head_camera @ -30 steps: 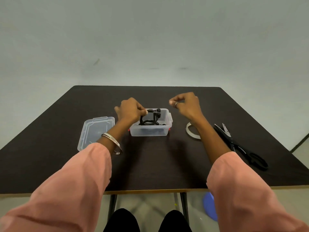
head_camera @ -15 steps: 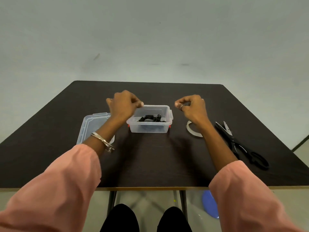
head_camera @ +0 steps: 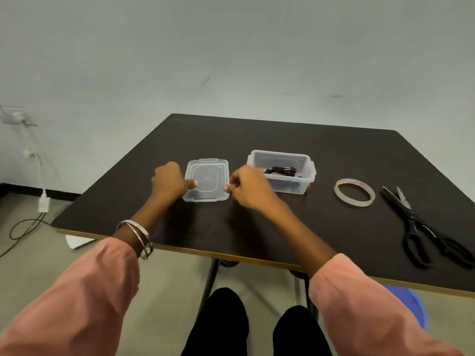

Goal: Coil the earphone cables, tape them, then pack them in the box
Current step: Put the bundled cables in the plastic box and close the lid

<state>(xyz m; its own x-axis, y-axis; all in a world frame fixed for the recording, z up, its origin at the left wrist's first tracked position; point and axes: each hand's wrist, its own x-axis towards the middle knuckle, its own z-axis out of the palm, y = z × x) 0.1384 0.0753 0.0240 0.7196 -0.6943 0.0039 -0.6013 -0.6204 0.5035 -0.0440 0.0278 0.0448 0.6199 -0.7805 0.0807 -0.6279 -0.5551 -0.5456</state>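
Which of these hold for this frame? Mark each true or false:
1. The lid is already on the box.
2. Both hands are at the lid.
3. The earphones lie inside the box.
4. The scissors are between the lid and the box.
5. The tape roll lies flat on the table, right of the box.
1. False. The lid lies on the table, left of the open box.
2. True. The left hand and right hand grip its two short sides.
3. True. The black earphones are in the box.
4. False. The scissors lie at the far right, beyond the tape roll.
5. True.
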